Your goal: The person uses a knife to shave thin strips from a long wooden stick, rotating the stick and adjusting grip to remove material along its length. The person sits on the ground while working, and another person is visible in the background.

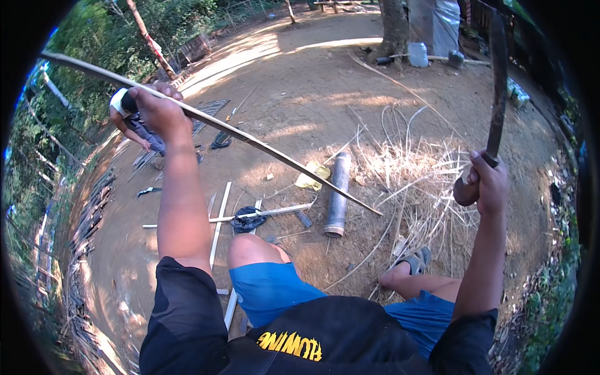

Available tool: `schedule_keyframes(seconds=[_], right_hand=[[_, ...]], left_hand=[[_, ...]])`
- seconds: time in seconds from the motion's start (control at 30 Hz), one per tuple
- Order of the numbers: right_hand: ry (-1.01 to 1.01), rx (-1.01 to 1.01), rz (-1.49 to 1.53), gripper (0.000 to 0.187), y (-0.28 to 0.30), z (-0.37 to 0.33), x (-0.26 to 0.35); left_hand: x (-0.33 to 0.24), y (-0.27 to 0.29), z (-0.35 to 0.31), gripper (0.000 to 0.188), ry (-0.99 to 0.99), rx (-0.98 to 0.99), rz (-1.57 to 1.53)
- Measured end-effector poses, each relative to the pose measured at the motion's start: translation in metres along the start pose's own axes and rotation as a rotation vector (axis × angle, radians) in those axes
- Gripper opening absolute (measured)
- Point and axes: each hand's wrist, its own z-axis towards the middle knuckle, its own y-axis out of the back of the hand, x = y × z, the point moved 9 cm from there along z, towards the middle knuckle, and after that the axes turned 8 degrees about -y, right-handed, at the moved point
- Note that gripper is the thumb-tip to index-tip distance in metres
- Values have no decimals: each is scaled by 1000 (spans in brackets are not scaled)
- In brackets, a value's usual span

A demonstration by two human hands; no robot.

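My left hand (164,115) is raised at the upper left, its fingers wrapped round a long, thin strip of split wood or bamboo (250,140). The strip slants from the far left down toward the middle, its lower end in front of the ground near a dark tube. On the right, my right hand (490,184) grips a machete (498,81) by its brown wooden handle. Its long dark blade points up, apart from the strip. My knees, in blue shorts, are bent below.
A dark tube (338,197) lies on the dirt beside a heap of pale shavings (419,169). Nearer left are a black plastic bag (248,220) and pale strips (220,228). Another person (140,128) bends over slats at the left. A tree trunk (394,28) and a clear jug (417,55) stand behind.
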Motion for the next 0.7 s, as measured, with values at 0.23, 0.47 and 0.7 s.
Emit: schedule_keyframes(seconds=[0.23, 0.47, 0.7], right_hand=[[-350, -199, -624, 27, 3, -38, -173], [-673, 66, -704, 34, -56, -100, -348], [-695, 282, -503, 40, -151, -120, -357]], left_hand=[[15, 37, -38, 59, 167, -49, -58], [1, 66, -78, 68, 250, 85, -207], [-12, 59, -55, 70, 234, 228, -392]])
